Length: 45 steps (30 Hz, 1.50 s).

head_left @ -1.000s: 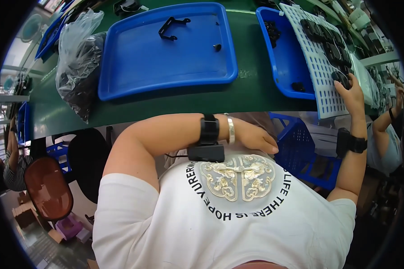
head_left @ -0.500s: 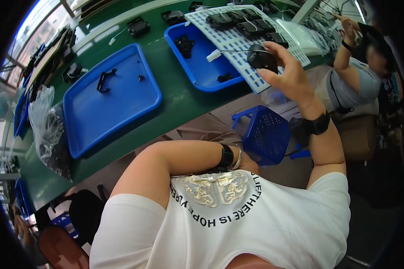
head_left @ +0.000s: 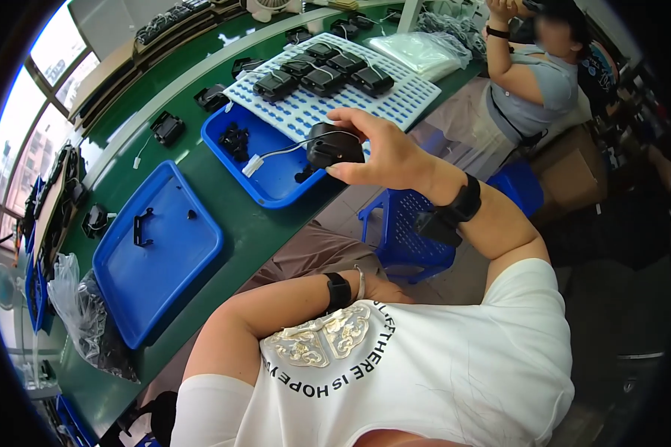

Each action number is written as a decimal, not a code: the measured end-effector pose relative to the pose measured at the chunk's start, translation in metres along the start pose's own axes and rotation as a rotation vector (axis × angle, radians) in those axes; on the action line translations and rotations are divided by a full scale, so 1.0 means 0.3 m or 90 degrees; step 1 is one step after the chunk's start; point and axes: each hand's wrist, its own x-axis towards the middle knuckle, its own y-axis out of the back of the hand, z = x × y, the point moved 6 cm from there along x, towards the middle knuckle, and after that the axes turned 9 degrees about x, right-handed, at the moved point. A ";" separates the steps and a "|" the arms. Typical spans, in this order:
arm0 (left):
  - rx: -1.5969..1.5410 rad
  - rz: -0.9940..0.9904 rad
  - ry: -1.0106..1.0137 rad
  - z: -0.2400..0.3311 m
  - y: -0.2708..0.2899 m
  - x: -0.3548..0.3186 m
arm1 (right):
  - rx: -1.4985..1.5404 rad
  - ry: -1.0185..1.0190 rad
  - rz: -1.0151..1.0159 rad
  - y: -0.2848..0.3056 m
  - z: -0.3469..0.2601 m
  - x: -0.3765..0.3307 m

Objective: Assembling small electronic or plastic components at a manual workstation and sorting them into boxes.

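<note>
My right hand grips a small black box-shaped device between thumb and fingers. From it runs a light cable ending in a white connector, which hangs over a blue bin. Small black parts lie in that bin. Behind the device, a white perforated board overlaps the bin's far side and carries several similar black devices with cables. My left forearm crosses in front of my body. The left hand is low beside my shirt, its fingers hidden.
Left on the green table, a shallow blue tray holds a black bracket and a small black piece. A plastic bag of dark parts sits beside it. Blue stools stand below; another person works at right.
The view has swung, so the table appears shifted left and lower. My right hand has brought the device nearer the blue bin and turned it. My left arm stays across my body.
</note>
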 end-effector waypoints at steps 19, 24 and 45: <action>-0.325 0.946 -0.006 0.297 0.154 -0.903 | -0.066 0.354 0.027 -0.284 -0.139 0.067; -0.217 1.175 -0.039 0.321 0.099 -0.951 | -0.063 0.413 0.024 -0.473 -0.172 0.062; -0.251 1.422 -0.017 0.382 -0.170 -1.196 | -0.086 0.255 -0.436 -0.686 -0.191 0.538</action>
